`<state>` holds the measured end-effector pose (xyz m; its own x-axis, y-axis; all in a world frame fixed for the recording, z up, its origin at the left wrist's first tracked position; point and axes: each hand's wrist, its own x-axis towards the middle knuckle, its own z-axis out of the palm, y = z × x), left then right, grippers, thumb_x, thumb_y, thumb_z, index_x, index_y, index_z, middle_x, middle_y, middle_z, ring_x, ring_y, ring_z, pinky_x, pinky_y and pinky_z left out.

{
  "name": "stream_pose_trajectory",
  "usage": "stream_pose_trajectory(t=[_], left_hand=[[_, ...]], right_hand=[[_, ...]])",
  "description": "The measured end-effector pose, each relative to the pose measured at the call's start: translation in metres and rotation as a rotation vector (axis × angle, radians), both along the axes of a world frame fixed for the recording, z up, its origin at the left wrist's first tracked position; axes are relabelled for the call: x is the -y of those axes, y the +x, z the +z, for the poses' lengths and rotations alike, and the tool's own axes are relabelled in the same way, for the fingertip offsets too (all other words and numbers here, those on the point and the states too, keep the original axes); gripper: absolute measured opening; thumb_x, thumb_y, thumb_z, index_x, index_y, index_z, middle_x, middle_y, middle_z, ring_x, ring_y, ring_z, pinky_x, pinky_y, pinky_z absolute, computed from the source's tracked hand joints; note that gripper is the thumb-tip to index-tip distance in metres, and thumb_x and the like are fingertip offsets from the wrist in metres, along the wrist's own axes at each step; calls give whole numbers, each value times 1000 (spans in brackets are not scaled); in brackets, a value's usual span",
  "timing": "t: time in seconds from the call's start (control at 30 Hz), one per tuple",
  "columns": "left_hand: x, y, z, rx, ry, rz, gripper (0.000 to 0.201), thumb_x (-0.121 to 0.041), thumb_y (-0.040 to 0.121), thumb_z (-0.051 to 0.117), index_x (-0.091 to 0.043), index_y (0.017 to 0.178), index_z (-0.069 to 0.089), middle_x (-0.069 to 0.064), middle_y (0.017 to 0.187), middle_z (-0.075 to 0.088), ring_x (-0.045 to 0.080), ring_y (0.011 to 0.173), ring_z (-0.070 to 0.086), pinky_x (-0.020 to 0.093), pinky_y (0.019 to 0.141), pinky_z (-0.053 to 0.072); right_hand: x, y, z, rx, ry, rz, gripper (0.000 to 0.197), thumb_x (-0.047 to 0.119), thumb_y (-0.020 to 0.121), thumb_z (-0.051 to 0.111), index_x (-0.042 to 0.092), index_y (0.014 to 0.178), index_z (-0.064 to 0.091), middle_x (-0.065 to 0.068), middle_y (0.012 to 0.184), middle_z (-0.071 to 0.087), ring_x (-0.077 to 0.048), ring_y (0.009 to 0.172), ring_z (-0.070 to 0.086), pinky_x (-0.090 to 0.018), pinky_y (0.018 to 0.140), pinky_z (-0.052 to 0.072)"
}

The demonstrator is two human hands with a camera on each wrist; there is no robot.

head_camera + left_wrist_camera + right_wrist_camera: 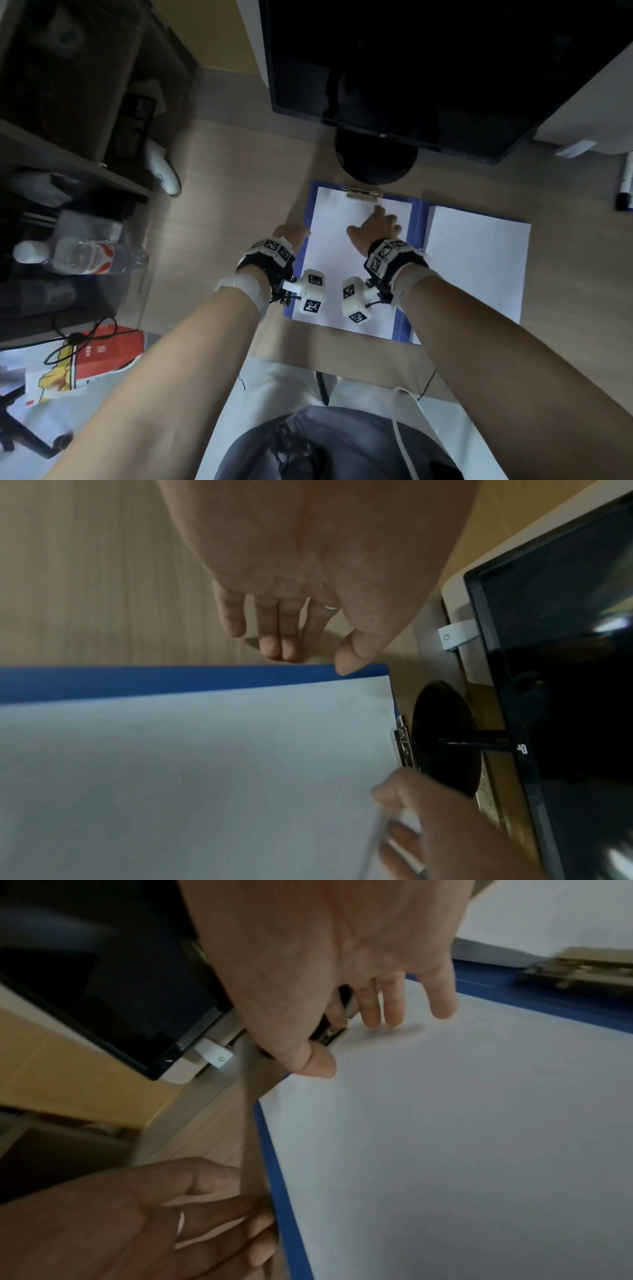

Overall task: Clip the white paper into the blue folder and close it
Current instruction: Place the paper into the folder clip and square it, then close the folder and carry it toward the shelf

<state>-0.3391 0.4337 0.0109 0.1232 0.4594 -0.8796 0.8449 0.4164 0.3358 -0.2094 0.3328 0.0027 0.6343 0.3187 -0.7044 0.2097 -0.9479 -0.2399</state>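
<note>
The blue folder (419, 240) lies open on the wooden desk. A white paper (335, 246) covers its left half, with its top edge at the brass clip (363, 195). My left hand (293, 234) rests at the folder's left edge, fingers straight, and its thumb touches the blue border (137, 681). My right hand (376, 226) lies on the paper just below the clip. In the right wrist view its thumb (318, 1066) presses the paper (445, 1137) and its index fingertip touches the clip's end. The other fingers are straight.
A second white sheet (476, 267) lies right of the spine. The dark monitor (445, 68) and its round base (376, 154) stand just behind the clip. A marker (625, 192) lies far right. A water bottle (85, 255) and clutter sit on low shelves at left.
</note>
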Motion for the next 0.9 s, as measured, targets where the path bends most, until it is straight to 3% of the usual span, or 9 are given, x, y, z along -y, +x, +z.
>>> stream_pose_trajectory(t=[0.03, 0.1, 0.17, 0.23, 0.33, 0.4, 0.6, 0.7, 0.9], left_hand=[[4, 0, 0, -21, -21, 29, 35, -24, 92, 53, 9, 85, 58, 12, 71, 44, 25, 55, 35, 31, 55, 31], [7, 3, -2, -14, -65, 103, 50, -27, 91, 55, 10, 124, 53, 14, 88, 48, 26, 63, 41, 33, 61, 40], [8, 6, -3, -6, -135, 145, 63, -29, 92, 55, 2, 143, 36, 19, 122, 50, 33, 106, 54, 45, 94, 44], [8, 8, -3, -20, -175, 167, 63, -24, 94, 52, 1, 147, 28, 26, 150, 34, 40, 135, 39, 50, 110, 34], [9, 9, 8, -19, -128, 181, 16, -23, 93, 52, -12, 103, 56, 24, 105, 54, 31, 85, 55, 39, 84, 42], [12, 5, 12, -2, -66, 177, 22, -27, 89, 56, -10, 78, 47, 9, 72, 42, 19, 61, 39, 37, 75, 38], [20, 17, 67, 81, 22, 218, 40, -35, 78, 59, -4, 102, 63, 13, 100, 61, 32, 96, 60, 45, 96, 50], [30, 31, 95, 156, 65, 201, 29, -32, 80, 56, -6, 91, 63, 14, 99, 65, 29, 88, 60, 45, 92, 51], [74, 70, 153, 307, 43, 162, 19, -16, 83, 55, -2, 76, 66, 15, 81, 70, 28, 68, 64, 42, 75, 59]], right_hand=[[9, -1, -3, -27, 3, -9, 80, 34, 85, 59, 13, 151, 19, -13, 150, 26, -37, 135, 27, -52, 103, 37], [23, -3, -8, -49, 45, -4, 84, 34, 84, 59, 14, 153, 17, -10, 154, 21, -35, 138, 24, -51, 104, 35], [27, -5, -13, -47, 82, 13, 84, 34, 83, 59, 16, 154, 17, -8, 155, 19, -35, 139, 22, -50, 104, 34], [27, -6, -13, -45, 91, 22, 84, 33, 82, 60, 17, 154, 18, -8, 155, 20, -35, 139, 22, -49, 105, 34], [27, -2, -9, -74, 99, 44, 85, 32, 81, 62, 19, 153, 20, -6, 156, 21, -35, 139, 23, -47, 105, 35], [33, 3, -4, -122, 125, 51, 84, 32, 81, 64, 19, 153, 23, -4, 157, 23, -34, 141, 25, -47, 108, 33], [44, 21, 42, -370, 286, -19, 62, 26, 90, 63, 15, 147, 40, -10, 145, 47, -30, 131, 48, -42, 102, 44], [49, 29, 71, -506, 383, -117, 50, 28, 94, 62, 17, 141, 50, -9, 123, 57, -28, 121, 54, -46, 96, 48], [87, 58, 120, -660, 456, -211, 66, 62, 88, 55, 25, 141, 44, 3, 137, 53, -25, 121, 57, -46, 102, 45]])
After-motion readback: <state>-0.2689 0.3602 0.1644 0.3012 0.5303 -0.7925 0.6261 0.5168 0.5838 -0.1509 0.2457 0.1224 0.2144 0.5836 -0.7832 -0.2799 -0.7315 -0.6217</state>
